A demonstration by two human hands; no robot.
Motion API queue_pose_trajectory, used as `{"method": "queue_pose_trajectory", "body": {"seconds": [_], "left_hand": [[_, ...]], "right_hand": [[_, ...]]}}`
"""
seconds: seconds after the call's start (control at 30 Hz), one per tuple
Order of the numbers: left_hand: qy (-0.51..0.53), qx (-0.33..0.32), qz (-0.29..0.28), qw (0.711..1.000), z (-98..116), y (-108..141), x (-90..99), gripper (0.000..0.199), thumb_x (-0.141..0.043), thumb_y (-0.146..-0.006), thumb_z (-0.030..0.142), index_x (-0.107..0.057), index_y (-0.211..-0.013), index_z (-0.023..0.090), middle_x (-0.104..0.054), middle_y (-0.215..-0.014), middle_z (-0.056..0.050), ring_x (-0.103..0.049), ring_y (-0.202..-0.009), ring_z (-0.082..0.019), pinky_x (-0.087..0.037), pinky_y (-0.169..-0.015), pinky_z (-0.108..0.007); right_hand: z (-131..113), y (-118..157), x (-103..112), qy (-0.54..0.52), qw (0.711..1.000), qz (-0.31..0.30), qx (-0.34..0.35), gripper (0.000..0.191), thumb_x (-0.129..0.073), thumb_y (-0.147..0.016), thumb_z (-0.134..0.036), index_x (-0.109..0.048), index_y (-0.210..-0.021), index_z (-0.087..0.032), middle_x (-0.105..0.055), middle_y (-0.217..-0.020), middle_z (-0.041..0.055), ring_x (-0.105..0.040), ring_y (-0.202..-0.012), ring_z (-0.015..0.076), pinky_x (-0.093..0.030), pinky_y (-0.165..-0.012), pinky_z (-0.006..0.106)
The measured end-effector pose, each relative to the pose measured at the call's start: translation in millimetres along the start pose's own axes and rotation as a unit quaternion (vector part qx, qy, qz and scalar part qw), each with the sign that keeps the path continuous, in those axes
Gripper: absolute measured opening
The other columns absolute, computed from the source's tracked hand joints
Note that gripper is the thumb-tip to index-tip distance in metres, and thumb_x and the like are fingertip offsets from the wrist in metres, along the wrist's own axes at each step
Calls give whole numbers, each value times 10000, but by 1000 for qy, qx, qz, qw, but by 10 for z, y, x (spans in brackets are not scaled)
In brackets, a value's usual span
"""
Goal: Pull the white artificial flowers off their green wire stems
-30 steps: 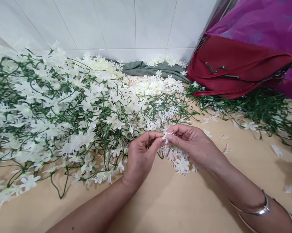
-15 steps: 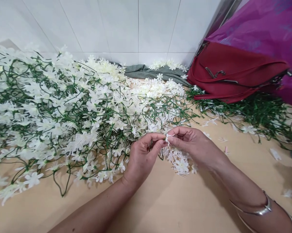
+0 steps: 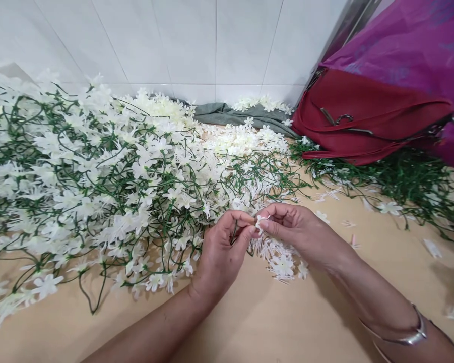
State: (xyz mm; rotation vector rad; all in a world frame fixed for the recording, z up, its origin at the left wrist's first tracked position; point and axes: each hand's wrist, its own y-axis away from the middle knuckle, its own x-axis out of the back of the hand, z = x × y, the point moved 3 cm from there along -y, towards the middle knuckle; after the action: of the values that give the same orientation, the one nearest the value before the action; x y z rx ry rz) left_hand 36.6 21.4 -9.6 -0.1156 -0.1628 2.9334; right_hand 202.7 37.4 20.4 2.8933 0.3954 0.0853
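Note:
Near the middle of the view, my left hand (image 3: 222,248) pinches a thin green stem between thumb and forefinger. A small white flower (image 3: 260,221) sits at the fingertips where both hands meet. My right hand (image 3: 300,229) has its thumb and forefinger closed on that flower's petals. Just below the fingers, loose white stamens and petals (image 3: 281,264) lie on the tan table (image 3: 264,317). A large heap of white artificial flowers with green stems (image 3: 109,176) spreads to the left of my hands.
A red bag (image 3: 370,111) rests at the right on bundled green stems (image 3: 411,174), against a purple plastic bag (image 3: 411,45). Loose white blossoms (image 3: 245,138) and a grey-green cloth (image 3: 221,112) lie by the tiled wall (image 3: 249,40).
The small flower at my fingertips now shows its petals more openly. Both hands have stayed nearly in place, and the view has shifted slightly.

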Motion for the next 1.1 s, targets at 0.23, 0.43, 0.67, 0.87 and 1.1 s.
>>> {"method": "queue_pose_trajectory", "body": {"seconds": [0.23,0.43,0.67,0.87,1.1], "left_hand": [[36,17,7,999,2,-6,10,136,-685,-973,238,-580,-1056,213,-746,-861,-9,-703,-821,-149,-531,-788,-258],[-24,7,-8,1000,31,6,33,72,-649,-984,212,-577,-973,215,-738,-831,-2,-688,-792,-147,-514,-767,-259],[-72,-5,-11,997,-12,27,13,106,-665,-971,186,-589,-901,209,-663,-782,26,-585,-699,-113,-446,-670,-230],[-39,-37,-3,999,2,-8,-17,147,-666,-987,246,-602,-1112,203,-708,-996,-36,-681,-917,-154,-537,-841,-269],[-69,-36,-9,997,16,-14,-1,177,-658,-991,246,-653,-1162,202,-713,-971,-39,-684,-901,-153,-541,-830,-265]], "right_hand": [[0,15,43,31,999,6,13,414,-835,-769,-596,-714,-806,-201,-680,-756,19,-571,-708,173,-436,-673,304],[4,29,28,48,999,-15,1,402,-810,-794,-594,-703,-805,-206,-707,-770,39,-598,-723,194,-449,-672,327],[-12,7,49,48,998,-39,-6,372,-810,-798,-565,-694,-791,-211,-707,-763,37,-607,-732,197,-447,-685,331],[32,0,119,-9,1000,-15,18,345,-843,-806,-521,-713,-834,-203,-653,-786,3,-567,-737,158,-435,-690,293],[119,-14,145,-103,994,-2,30,239,-864,-826,-406,-709,-850,-225,-682,-829,-3,-623,-761,156,-488,-740,299]]}}
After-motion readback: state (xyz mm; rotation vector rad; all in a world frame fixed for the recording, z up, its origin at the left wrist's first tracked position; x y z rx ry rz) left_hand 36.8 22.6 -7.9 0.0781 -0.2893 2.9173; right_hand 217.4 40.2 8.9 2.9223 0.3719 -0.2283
